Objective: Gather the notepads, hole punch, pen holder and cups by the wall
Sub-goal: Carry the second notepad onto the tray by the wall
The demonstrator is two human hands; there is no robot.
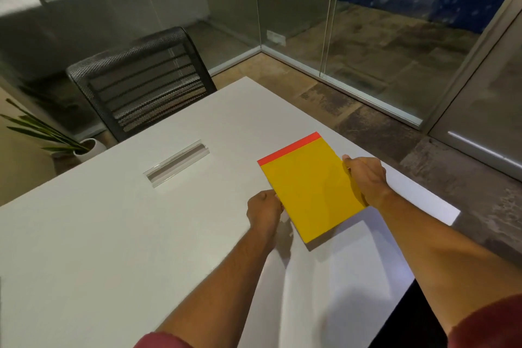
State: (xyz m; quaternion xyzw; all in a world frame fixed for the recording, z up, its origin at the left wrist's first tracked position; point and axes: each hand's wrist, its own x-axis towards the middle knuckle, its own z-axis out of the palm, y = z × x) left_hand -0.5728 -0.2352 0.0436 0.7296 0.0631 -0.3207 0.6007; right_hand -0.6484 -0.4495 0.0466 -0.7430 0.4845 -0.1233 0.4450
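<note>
A yellow notepad (309,185) with a red-orange top strip is held just above the white table (113,234), near its right side. My left hand (264,212) grips the pad's near left edge. My right hand (365,179) grips its right edge, thumb on top. The pad's far end points toward the glass wall. No hole punch, pen holder or cups are in view.
A black mesh chair (141,82) stands at the table's far side. A metal cable slot (176,164) is set into the tabletop. A potted plant (84,147) sits on the floor at left. Glass walls (296,22) run behind the table; the table's right edge is close to the pad.
</note>
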